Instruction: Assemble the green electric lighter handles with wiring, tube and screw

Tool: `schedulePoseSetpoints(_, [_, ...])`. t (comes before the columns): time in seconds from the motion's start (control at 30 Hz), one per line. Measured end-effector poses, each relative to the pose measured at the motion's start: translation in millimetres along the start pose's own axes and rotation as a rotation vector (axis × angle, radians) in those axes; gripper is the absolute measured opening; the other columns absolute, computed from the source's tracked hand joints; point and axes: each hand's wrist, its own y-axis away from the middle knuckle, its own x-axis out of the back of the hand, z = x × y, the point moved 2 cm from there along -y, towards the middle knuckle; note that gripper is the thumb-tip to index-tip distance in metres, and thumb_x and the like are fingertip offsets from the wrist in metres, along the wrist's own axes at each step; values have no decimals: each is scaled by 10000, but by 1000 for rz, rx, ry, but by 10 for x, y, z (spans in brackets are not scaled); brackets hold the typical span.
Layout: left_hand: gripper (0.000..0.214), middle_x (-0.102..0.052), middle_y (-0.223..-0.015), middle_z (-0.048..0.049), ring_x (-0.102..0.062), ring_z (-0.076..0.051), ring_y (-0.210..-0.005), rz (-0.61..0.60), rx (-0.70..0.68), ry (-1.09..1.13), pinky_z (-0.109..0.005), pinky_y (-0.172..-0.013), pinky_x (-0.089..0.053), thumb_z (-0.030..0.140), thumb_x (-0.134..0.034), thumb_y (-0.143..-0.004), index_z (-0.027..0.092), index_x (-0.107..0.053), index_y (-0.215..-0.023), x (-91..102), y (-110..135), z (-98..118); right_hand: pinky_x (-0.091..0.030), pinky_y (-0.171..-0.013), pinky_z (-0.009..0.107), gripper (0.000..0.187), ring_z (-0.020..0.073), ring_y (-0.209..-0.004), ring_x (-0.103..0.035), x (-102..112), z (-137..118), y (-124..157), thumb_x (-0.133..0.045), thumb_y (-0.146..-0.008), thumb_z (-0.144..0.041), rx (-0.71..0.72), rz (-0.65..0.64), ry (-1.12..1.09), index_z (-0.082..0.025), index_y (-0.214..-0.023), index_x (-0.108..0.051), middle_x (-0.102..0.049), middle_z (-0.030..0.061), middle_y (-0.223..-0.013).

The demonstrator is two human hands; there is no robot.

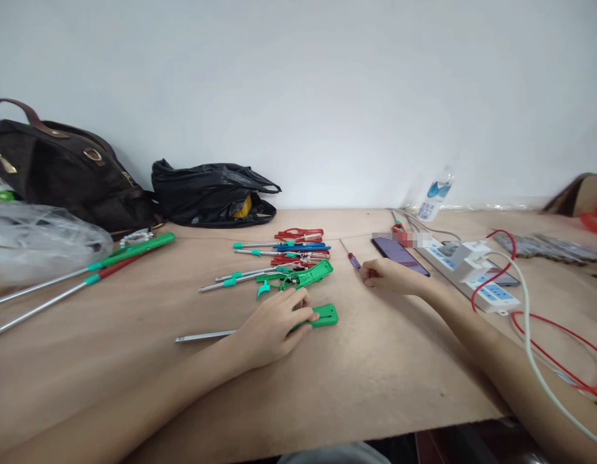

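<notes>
Nearest the front edge of the tabletop (385, 380), the left hand (274, 325) lies curled over a green-handled tool (322, 316), fingers closed on its handle, the metal shaft (204, 336) sticking out toward the left edge. Further in, the right hand (388, 274) rests loosely closed on the wood, holding nothing, beside a small screwdriver (350, 255) and a phone (399, 255). Behind lies a pile of coloured tools (288, 258); a black bag (211, 193) sits at the far edge

Plain pale wall (298, 84), light wooden table (375, 374) against it, soft even light
</notes>
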Motion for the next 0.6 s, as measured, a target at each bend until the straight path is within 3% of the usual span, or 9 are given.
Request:
schedulePoseSetpoints(0.1, [157, -559, -1010, -75, -540, -193, -878, 6, -1, 3, -291, -741, -418, 193, -457, -924, 175, -610, -955, -2, -2, 6, -339, -597, 267, 74, 155, -651, -496, 7, -149, 51, -493, -724, -114, 20, 59, -4, -184, -715, -518, -569, 16, -717])
schedulePoseSetpoints(0.2, [140, -567, -1033, -74, -550, -192, -886, 15, -13, 10, -291, -747, -417, 194, -470, -923, 176, -607, -946, -6, -4, 18, -345, -618, 268, 63, 148, -653, -471, -62, -424, 106, -490, -802, -160, 160, 121, -86, -187, -746, -495, -540, 6, -712])
schedulePoseSetpoints(0.33, [114, -583, -1067, -66, -562, -193, -916, 32, -23, 13, -292, -767, -409, 164, -487, -913, 181, -594, -945, -18, -4, 27, -346, -600, 245, 69, 131, -656, -452, -270, -736, 148, -502, -846, -178, 335, 23, -278, -191, -781, -483, -521, -7, -739])
schedulePoseSetpoints(0.6, [113, -596, -1074, -66, -568, -196, -926, 20, -22, 17, -299, -775, -410, 176, -474, -919, 185, -586, -935, -36, -11, 8, -365, -635, 245, 120, 137, -687, -478, -424, -817, 163, -519, -861, -124, 414, 47, -236, -189, -771, -474, -541, 2, -757])
